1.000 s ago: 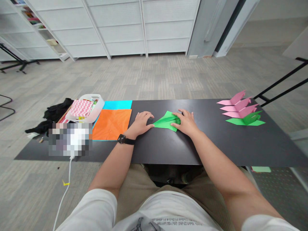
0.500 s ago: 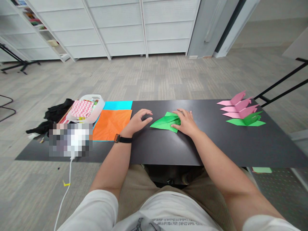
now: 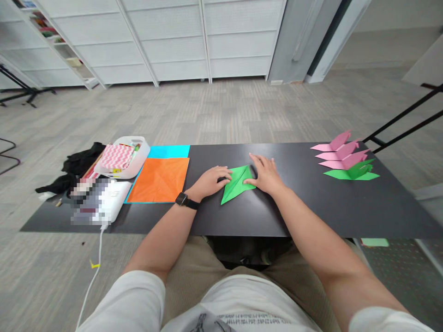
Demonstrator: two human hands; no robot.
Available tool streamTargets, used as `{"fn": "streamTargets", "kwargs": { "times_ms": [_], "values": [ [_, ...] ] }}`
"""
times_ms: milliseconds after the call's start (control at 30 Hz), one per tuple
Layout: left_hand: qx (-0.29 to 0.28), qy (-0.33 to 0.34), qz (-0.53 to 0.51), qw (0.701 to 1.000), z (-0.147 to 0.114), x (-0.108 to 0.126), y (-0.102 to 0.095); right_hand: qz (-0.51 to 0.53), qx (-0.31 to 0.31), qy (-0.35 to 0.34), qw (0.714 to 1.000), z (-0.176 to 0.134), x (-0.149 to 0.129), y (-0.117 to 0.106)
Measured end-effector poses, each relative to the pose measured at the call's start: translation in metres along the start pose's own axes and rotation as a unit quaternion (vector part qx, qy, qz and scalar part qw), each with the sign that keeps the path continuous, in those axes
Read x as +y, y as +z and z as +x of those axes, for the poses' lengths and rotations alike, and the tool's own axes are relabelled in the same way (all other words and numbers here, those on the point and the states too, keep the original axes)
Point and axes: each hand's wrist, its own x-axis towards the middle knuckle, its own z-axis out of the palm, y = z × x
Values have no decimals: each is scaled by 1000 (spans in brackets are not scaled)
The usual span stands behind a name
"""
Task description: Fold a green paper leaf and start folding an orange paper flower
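A green folded paper [image 3: 237, 184] lies on the dark table in front of me, with a crease running along it and one point aimed down toward me. My left hand [image 3: 212, 180], a black watch on its wrist, has its fingertips and thumb closed on the paper's upper left edge. At the other side, my right hand [image 3: 266, 175] is spread, its thumb touching the paper's right corner and its fingers held apart. Farther right stand several folded paper birds: pink ones [image 3: 342, 152] in a row and a green one [image 3: 353, 172] nearest me.
Orange paper sheets [image 3: 159, 180] lie over blue paper [image 3: 169, 151] on the left. Beside them are a white basket [image 3: 140, 161] holding a pink-white zigzag item [image 3: 116, 157], black cloth [image 3: 83, 159] and a white device with a cable [image 3: 101, 249]. The table's front edge [image 3: 249, 236] runs before my lap.
The green paper has turned so that its long point, formerly leftward, faces down toward me. My left hand has moved right onto the paper. My right hand stays beside it, fingers more spread.
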Motion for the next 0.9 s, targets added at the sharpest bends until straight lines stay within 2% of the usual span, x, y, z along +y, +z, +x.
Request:
{"fn": "streamTargets", "kwargs": {
  "times_ms": [233, 333, 433, 600, 800, 900],
  "values": [
    [1, 13, 29, 999, 1, -1, 1, -23, 59, 62, 996, 5, 0, 7],
    [-8, 20, 54, 998, 2, 2, -1, -9, 94, 50, 994, 5, -2, 2],
    [-20, 16, 87, 996, 2, 9, -3, 48, 112, 4, 993, 3, -5, -6],
    [-17, 5, 121, 992, 3, 23, 0, 84, 46, -99, 990, -1, -15, -12],
    [10, -15, 147, 989, 4, 26, 9, 46, -35, -101, 993, -5, -16, -2],
    [15, -23, 150, 988, 4, 23, 11, 47, -52, -95, 993, -4, -14, 0]
  ]
}}
